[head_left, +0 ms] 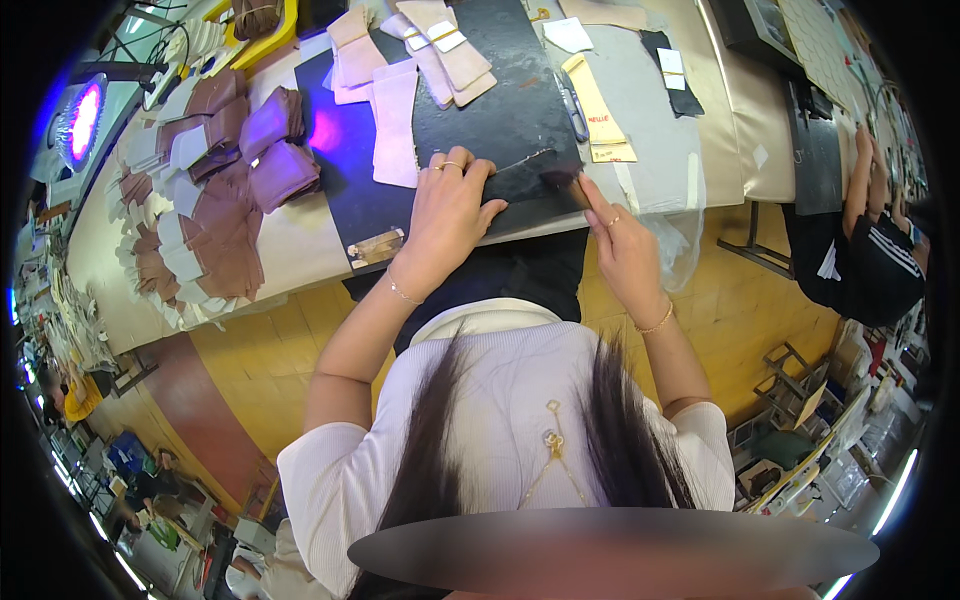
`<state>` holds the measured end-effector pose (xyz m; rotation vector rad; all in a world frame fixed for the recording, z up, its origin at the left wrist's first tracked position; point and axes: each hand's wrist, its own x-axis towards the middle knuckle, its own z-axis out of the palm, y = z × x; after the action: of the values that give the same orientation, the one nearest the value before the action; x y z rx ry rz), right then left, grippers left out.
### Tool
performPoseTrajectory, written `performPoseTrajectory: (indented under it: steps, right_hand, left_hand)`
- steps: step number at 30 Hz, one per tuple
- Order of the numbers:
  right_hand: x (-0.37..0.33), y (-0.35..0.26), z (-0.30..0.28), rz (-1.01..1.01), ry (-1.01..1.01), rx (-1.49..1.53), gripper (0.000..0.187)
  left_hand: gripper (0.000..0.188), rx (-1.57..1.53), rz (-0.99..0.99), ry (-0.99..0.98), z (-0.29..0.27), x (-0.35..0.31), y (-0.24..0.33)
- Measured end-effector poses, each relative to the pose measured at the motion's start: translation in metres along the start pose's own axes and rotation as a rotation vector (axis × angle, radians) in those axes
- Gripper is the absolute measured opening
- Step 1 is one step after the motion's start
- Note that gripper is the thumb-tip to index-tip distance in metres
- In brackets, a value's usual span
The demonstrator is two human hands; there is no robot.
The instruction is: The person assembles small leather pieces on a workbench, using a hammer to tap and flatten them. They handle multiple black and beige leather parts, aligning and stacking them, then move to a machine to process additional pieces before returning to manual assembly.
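Observation:
My left hand (452, 208) presses down on the black mat (345, 195), fingers bent and thumb apart. Just past its fingertips a thin pale line runs across the dark surface; I cannot tell whether it is an edge or a thread. Closed at the mat's front right corner, my right hand (622, 240) pinches a small dark tool with a brown edge (577, 188), whose kind is not clear. Pale pink cut pieces (396, 125) lie beyond my left hand. Farther right are a utility knife (573, 112) and a yellow template (598, 115).
Stacked brown pieces (225, 225) and purple-lit bundles (285, 170) cover the table's left side. A bright lamp (85, 120) stands at far left, near a yellow tray (285, 30). Clear plastic (680, 245) hangs off the front edge. Another person (860, 265) sits at right.

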<state>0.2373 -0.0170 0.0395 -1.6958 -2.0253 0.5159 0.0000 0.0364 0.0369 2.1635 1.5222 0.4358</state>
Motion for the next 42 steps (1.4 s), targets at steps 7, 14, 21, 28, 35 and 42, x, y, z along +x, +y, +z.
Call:
performPoseTrajectory:
  steps: [7, 14, 21, 28, 35, 42]
  right_hand:
    - [0.034, 0.005, 0.005, -0.065, -0.057, -0.075, 0.049]
    - [0.024, 0.002, -0.002, -0.093, 0.144, 0.088, 0.047]
    - [0.001, 0.005, 0.001, -0.029, 0.088, 0.058, 0.048]
    - [0.003, 0.029, 0.001, 0.239, 0.164, 0.309, 0.041]
    - [0.055, 0.092, -0.003, 0.235, 0.342, -0.194, 0.033]
    - [0.050, 0.011, -0.010, -0.031, 0.098, 0.526, 0.025]
  left_hand:
    - [0.039, 0.012, -0.063, -0.059, 0.000, 0.006, 0.006]
    - [0.038, -0.012, -0.070, -0.130, -0.002, 0.014, 0.003]
    - [0.034, -0.005, -0.058, -0.132, -0.003, 0.016, 0.002]
    - [0.028, -0.158, -0.015, -0.160, -0.005, 0.014, 0.002]
    - [0.020, -0.482, -0.198, -0.229, -0.019, -0.002, 0.009]
    - [0.020, -0.938, -0.365, -0.200, -0.003, -0.007, 0.006]
